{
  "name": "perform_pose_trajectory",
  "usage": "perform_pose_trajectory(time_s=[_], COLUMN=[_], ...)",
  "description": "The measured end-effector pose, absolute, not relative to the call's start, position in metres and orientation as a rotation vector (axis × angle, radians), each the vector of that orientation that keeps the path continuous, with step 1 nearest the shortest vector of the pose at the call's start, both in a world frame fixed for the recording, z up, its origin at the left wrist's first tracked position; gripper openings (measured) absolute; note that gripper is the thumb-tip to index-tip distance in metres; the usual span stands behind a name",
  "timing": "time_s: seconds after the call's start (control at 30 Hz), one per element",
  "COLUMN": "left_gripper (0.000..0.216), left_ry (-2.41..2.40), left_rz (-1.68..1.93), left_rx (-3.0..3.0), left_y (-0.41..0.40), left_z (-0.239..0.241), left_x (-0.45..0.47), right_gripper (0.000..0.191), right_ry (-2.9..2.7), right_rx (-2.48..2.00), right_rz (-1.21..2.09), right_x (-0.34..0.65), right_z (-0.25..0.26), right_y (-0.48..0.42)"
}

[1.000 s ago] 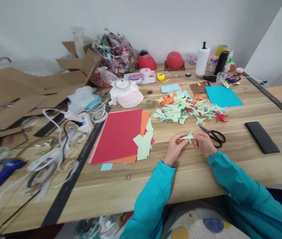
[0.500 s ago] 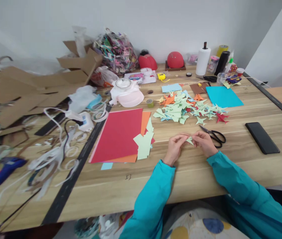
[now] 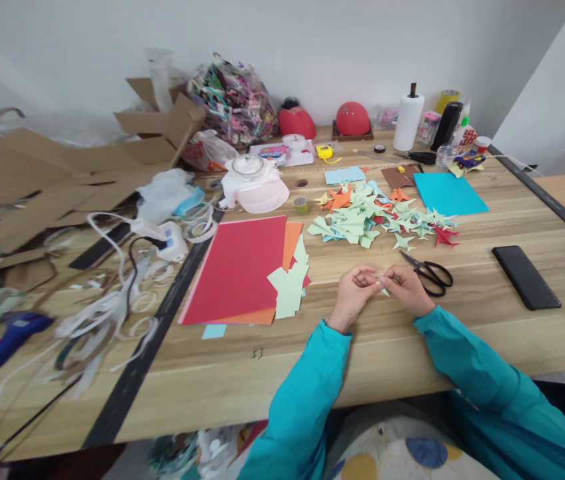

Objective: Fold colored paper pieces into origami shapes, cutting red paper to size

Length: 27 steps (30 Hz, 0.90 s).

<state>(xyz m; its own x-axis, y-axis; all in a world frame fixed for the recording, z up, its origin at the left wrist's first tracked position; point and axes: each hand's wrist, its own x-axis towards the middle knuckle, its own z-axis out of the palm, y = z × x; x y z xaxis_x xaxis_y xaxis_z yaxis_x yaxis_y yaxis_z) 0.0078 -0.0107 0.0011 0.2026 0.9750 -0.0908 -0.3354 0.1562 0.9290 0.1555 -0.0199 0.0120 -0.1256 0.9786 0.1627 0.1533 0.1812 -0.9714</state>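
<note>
Between my hands is a small folded piece of pale green paper (image 3: pixel 385 291), mostly covered by the fingers. My left hand (image 3: pixel 355 297) pinches it from the left with thumb and fingertips. From the right, my right hand (image 3: pixel 407 290) closes thumb and forefinger on it. Black-handled scissors (image 3: pixel 431 275) lie just beyond my right hand, points toward the far left. Behind them spreads a pile of folded paper pieces (image 3: pixel 357 220), mostly pale green with some orange, blue and red. To the left, cut green paper (image 3: pixel 290 293) overlaps a red sheet (image 3: pixel 242 273).
A black phone (image 3: pixel 526 277) lies at the right. A turquoise sheet (image 3: pixel 451 193) is behind the pile. Cables and a power strip (image 3: pixel 172 243) clutter the left, with a blue tool (image 3: pixel 10 340) and cardboard (image 3: pixel 37 173). A paper roll (image 3: pixel 407 123) stands at the back.
My fingers have closed further over the green paper, so less of it shows. My left hand's fingers are more curled and nearer my right thumb.
</note>
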Motion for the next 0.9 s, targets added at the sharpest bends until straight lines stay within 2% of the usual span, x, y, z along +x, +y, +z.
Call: perform_pose_trajectory(time_s=[0.27,0.53,0.9], left_gripper=[0.036,0.032,0.028], left_ry=[0.933,0.856,0.856], left_rz=[1.068,1.047,1.158], left_rx=[1.027,1.068,1.445], left_y=[-0.0119,-0.0148,-0.0118], left_z=[0.0003,0.0046,0.0018], left_x=[0.0104,0.0079,0.0044], right_gripper=[0.029,0.024,0.035], right_ry=[-1.605,-1.646,-1.569], right_rx=[-1.239,-1.165,-1.12], right_rz=[0.798,0.819,1.026], right_x=[0.1618,0.1608,0.1629], right_z=[0.0067,0.0106,0.0107], right_y=[-0.0191,-0.0188,-0.0196])
